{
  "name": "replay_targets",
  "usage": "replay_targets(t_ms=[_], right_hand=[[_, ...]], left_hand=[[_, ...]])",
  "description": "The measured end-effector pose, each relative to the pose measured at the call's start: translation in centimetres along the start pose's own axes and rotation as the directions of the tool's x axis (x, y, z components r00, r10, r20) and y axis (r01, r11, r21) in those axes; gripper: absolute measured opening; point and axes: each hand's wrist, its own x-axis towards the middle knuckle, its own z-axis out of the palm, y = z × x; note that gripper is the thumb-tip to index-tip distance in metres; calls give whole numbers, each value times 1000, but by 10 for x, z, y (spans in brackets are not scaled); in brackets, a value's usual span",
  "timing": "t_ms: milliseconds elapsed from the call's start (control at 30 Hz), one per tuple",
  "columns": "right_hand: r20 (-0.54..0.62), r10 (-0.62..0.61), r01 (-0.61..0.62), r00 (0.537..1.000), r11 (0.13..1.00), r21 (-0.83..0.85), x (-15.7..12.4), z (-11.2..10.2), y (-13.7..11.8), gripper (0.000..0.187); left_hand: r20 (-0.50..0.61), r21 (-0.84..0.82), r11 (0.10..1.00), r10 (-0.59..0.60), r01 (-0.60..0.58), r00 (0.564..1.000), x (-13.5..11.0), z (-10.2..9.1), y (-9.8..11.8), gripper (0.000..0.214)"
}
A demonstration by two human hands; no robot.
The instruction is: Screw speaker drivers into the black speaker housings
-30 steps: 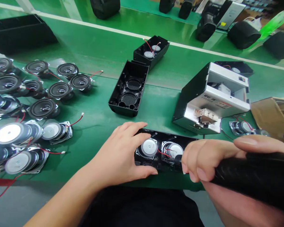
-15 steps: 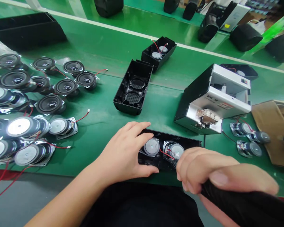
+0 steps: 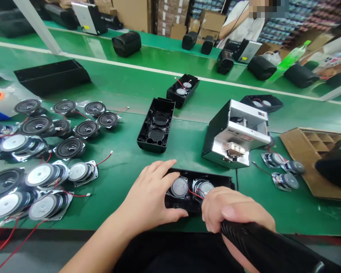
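Observation:
A black speaker housing [image 3: 223,179] lies in front of me with two round speaker drivers in it. My left hand [image 3: 150,195] grips its left end, fingers over the far wall and thumb at the near wall. Beside that hand sits the left driver [image 3: 179,187]; red wires run across to the right driver [image 3: 203,188]. My right hand [image 3: 235,208] is wrapped round a black electric screwdriver [image 3: 258,240], held slanting over the housing's right part. The hand hides the screwdriver's tip and the housing's near right corner.
Several loose speaker drivers [image 3: 69,148] cover the left side. A housing with grilles [image 3: 156,125] lies ahead; a silver-black screw feeder machine [image 3: 235,136] stands to its right. Further right are a divided cardboard box [image 3: 298,167] and more small drivers [image 3: 285,181]. A person [image 3: 241,22] is across the line.
My view has tilted upward, showing more of the background. My left hand keeps its grip on the housing. The right hand and screwdriver remain over the right driver, slightly further left in view.

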Motion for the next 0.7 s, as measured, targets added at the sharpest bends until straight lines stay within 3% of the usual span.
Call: replay_targets(t_ms=[67,200,333,533,600,700], right_hand=[[-34,-22,22,999,1000,7,-1,3,3,46],[-4,13,-13,1000,1000,21,-1,3,3,30],[17,25,-26,1000,999,37,-1,1,1,28],[-81,8,-6,997,1000,26,-7,7,7,28],[-123,34,-33,992,999,14,-8,11,7,25],[-163,111,-114,980,994,-5,1,11,-1,28]], left_hand=[[0,0,1000,6,-6,1000,0,1,-1,89],[-3,0,1000,12,-12,1000,1,1,-2,90],[8,-1,1000,9,-9,1000,1,0,-2,91],[35,-2,1000,0,1,999,-1,-3,0,93],[56,-7,1000,-4,4,998,-1,-8,1,84],[71,9,1000,-10,9,997,4,-14,2,51]])
